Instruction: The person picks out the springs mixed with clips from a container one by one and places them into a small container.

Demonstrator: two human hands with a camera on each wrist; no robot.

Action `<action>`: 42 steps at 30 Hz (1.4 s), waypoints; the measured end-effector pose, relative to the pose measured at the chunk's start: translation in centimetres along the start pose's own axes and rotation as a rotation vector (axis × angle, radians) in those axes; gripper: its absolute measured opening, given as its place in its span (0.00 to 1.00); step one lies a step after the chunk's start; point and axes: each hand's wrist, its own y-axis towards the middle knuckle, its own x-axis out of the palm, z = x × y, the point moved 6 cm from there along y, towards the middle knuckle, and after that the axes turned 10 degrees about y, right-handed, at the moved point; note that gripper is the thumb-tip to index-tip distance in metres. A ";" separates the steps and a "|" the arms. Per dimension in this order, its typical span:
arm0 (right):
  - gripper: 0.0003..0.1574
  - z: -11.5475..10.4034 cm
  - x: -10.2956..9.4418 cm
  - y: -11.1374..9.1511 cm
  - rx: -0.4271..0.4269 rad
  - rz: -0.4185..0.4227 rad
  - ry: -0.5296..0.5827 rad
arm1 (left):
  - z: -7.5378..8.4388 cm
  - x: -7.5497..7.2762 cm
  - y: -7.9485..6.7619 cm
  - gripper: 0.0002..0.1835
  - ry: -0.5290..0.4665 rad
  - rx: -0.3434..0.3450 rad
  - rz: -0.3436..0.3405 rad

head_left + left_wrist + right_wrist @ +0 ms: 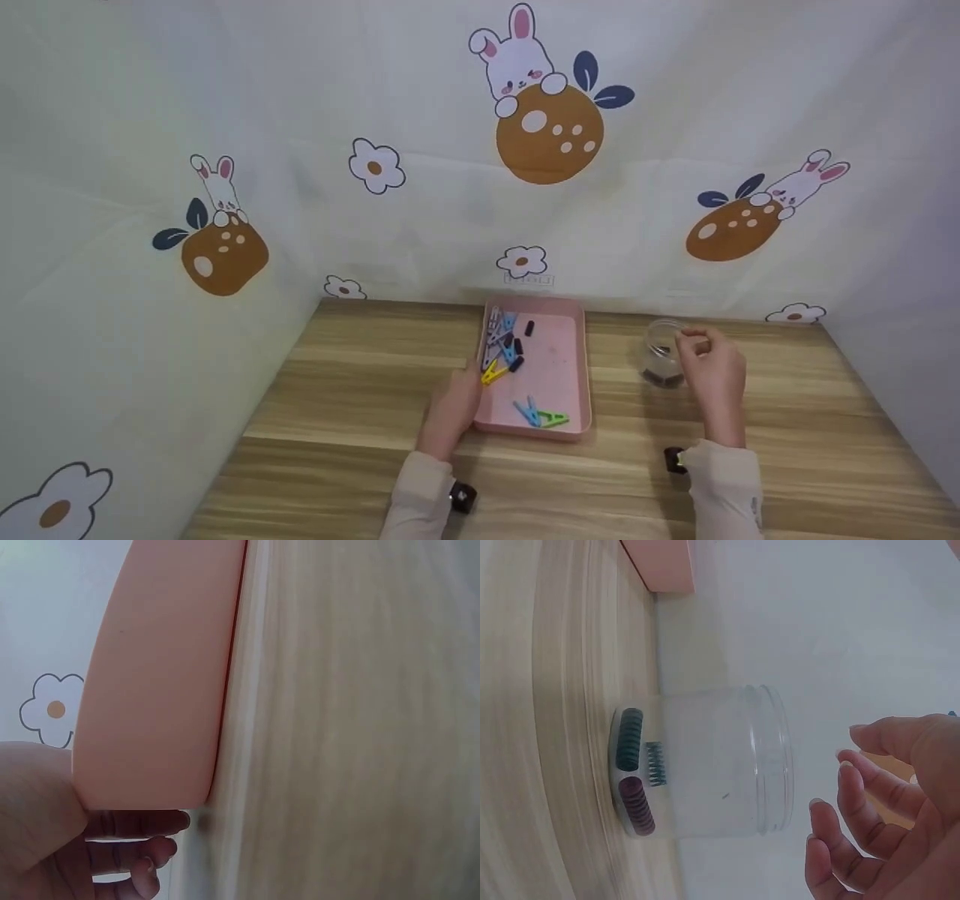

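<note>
A pink tray (551, 379) holds several dark coil springs (529, 328) and several clothespins, among them a yellow one (493, 372) and a green one (553, 419). My left hand (455, 401) grips the tray's left wall, with the curled fingers (139, 847) along its outside. To the right stands a clear open jar (712, 765), upright. At its bottom lie a dark green spring (630, 739) and a dark red spring (637, 805); another small dark spring (656, 763) shows just above them. Over the jar's mouth is my right hand (712, 371), thumb and fingertips apart with nothing between them.
The wood-grain table (337, 390) ends at pale cloth walls (435, 217) printed with rabbits and flowers, at the back and both sides. Each wrist wears a small black camera, as at the left wrist camera (463, 496). The jar stands close to the tray's right.
</note>
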 end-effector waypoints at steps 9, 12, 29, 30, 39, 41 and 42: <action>0.16 -1.2 0.7 -0.5 -0.006 -0.030 -0.007 | -0.2 0.2 -0.1 0.14 -0.069 -0.022 -0.016; 0.17 -1.5 1.0 -0.6 -0.006 -0.055 -0.002 | -0.1 0.1 -0.1 0.13 -0.064 -0.011 0.005; 0.13 -3.6 2.9 -1.4 -0.117 -0.111 0.000 | 0.3 -0.4 0.0 0.09 -0.003 0.029 0.065; 0.13 -3.7 3.0 -1.5 -0.120 -0.114 -0.001 | 0.4 -0.4 0.0 0.09 0.003 0.030 0.068; 0.12 -4.1 3.4 -1.5 -0.133 -0.114 -0.007 | 0.3 -0.1 0.1 0.10 -0.014 0.018 0.047; 0.12 -4.2 3.6 -1.6 -0.140 -0.111 -0.011 | 0.2 -0.1 0.0 0.11 -0.023 0.018 0.050; 0.12 -4.3 3.6 -1.6 -0.148 -0.114 -0.008 | 0.2 -0.2 0.0 0.11 -0.032 0.019 0.054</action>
